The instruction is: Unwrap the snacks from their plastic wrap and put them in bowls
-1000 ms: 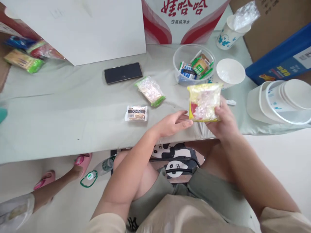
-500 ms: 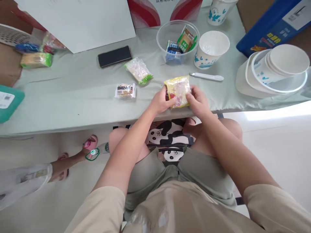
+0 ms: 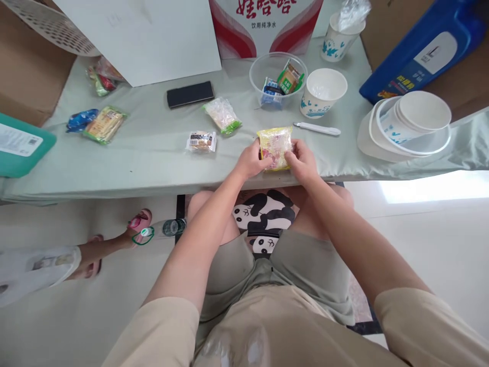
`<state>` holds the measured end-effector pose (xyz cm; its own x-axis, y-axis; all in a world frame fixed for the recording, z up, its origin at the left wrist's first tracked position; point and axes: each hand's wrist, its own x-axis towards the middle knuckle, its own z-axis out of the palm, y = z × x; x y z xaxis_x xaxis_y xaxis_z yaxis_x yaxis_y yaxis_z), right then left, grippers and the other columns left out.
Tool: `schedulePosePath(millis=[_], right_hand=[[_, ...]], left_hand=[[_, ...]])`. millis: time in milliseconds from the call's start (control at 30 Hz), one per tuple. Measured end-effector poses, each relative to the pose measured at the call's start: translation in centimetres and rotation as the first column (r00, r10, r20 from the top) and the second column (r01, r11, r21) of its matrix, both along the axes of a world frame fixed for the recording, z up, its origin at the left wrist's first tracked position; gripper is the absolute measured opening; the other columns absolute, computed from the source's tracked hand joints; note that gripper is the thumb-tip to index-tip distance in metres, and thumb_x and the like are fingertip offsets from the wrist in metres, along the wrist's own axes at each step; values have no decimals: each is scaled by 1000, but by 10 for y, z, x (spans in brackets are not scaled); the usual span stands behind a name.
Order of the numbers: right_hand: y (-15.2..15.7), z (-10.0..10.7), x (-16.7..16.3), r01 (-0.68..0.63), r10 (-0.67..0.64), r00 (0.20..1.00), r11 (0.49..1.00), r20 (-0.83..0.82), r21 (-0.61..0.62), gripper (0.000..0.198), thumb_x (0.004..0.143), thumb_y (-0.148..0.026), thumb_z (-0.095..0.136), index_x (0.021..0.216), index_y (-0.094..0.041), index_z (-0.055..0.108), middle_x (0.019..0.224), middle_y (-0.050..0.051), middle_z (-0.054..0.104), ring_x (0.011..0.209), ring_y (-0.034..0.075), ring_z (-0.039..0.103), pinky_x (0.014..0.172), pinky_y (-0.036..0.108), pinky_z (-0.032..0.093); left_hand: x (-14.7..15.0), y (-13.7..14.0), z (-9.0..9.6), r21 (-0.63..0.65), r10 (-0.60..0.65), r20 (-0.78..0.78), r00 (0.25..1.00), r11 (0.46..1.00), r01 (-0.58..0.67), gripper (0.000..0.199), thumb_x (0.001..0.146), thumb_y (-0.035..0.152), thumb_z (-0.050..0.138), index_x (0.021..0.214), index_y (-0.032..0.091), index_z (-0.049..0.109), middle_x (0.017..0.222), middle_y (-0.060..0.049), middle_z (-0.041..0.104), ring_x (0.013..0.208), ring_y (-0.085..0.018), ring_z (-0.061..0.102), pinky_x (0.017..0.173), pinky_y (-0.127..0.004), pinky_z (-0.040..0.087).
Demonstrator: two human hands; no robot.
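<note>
Between my two hands is a yellow-edged, clear plastic snack packet (image 3: 275, 147), held over the front edge of the table. My left hand (image 3: 252, 160) is closed on its left side, thumb on top. On the right side my right hand (image 3: 302, 160) grips it, thumb pressed near the edge. Just beyond lies a white utility knife (image 3: 318, 128). To the left are a small wrapped snack (image 3: 201, 141) and a clear packet with green ends (image 3: 223, 115). What the held packet contains is hard to make out.
A clear plastic bowl (image 3: 278, 71) with small packets and a paper cup (image 3: 324, 90) stand behind. A phone (image 3: 190, 95) lies farther left. Stacked tubs and cups (image 3: 405, 125) and a blue jug (image 3: 418, 56) are right; a green container (image 3: 23, 148) is left. Another person's leg (image 3: 103, 250) is below.
The camera view has shifted, showing more of the boxes at the back. Both hands still hold the packet, which looks slightly flatter to the camera.
</note>
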<state>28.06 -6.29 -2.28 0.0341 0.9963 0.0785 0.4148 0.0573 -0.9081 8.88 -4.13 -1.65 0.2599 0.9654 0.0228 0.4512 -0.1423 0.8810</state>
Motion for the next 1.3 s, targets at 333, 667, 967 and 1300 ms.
schedulePosePath(millis=[333, 667, 967, 1300], right_hand=[[-1, 2, -1, -2, 0, 999, 999, -47, -42, 40, 82, -55, 64, 106, -24, 62, 90, 5, 67, 82, 24, 60, 83, 45, 54], [1, 2, 8, 121, -125, 962, 992, -244, -31, 32, 91, -49, 57, 113, -27, 65, 100, 6, 70, 87, 22, 67, 84, 42, 58], [52, 2, 53, 274, -347, 743, 938, 572, 213, 32, 82, -26, 56, 112, -22, 66, 120, 17, 69, 124, 40, 58, 109, 66, 35], [45, 8, 54, 250, -274, 822, 961, 499, 116, 23, 91, -38, 51, 104, -24, 65, 96, 14, 72, 93, 37, 66, 90, 58, 48]], left_hand=[[-2, 0, 2, -50, -2, 4, 1000, 999, 2, 40, 77, 33, 58, 115, 19, 62, 100, -8, 73, 92, -27, 66, 88, -40, 51], [-12, -8, -5, -72, -51, 247, 968, 995, 71, 53, 84, 34, 60, 135, 29, 48, 76, 5, 56, 61, -12, 50, 63, -28, 46], [-17, -15, -4, -135, -11, 260, 966, 990, 48, 46, 91, 45, 61, 134, 30, 52, 86, -1, 60, 69, -14, 55, 63, -29, 51], [-15, -17, -2, -74, -9, 125, 992, 997, 18, 43, 93, 42, 60, 133, 27, 54, 120, -7, 70, 79, -14, 64, 69, -29, 58]])
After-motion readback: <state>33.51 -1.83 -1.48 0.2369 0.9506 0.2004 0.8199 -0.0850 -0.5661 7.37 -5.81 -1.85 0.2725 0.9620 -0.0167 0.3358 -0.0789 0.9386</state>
